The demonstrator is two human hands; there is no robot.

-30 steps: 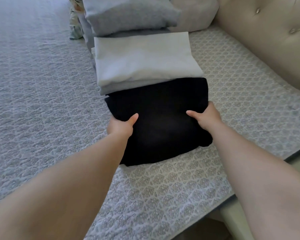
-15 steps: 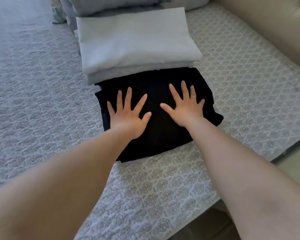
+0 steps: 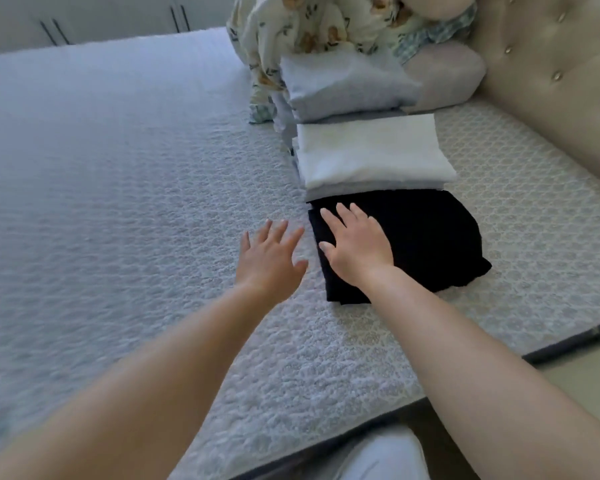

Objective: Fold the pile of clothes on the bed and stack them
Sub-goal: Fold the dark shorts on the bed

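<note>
A folded black garment [image 3: 426, 237] lies on the bed near its right edge. My right hand [image 3: 355, 245] rests flat on the garment's left part, fingers straight. My left hand [image 3: 269, 261] hovers with spread fingers over the bedspread just left of the garment and holds nothing. Behind the black garment sits a folded white piece [image 3: 371, 150] on top of a grey one [image 3: 368, 190]. Farther back is a folded pale blue garment [image 3: 340, 84], and behind that a loose floral cloth [image 3: 302, 26].
The quilted bedspread [image 3: 118, 188] stretches wide to the left. A padded beige headboard [image 3: 551, 81] rises at the right, with a grey pillow [image 3: 444, 71] against it. The bed's edge [image 3: 551, 351] runs close on the right. White fabric [image 3: 378, 459] shows at the bottom.
Both hands went from gripping the black garment's sides to pressing flat on it. Now my left hand has lifted off to the left, and my right hand has slid to the garment's left part.
</note>
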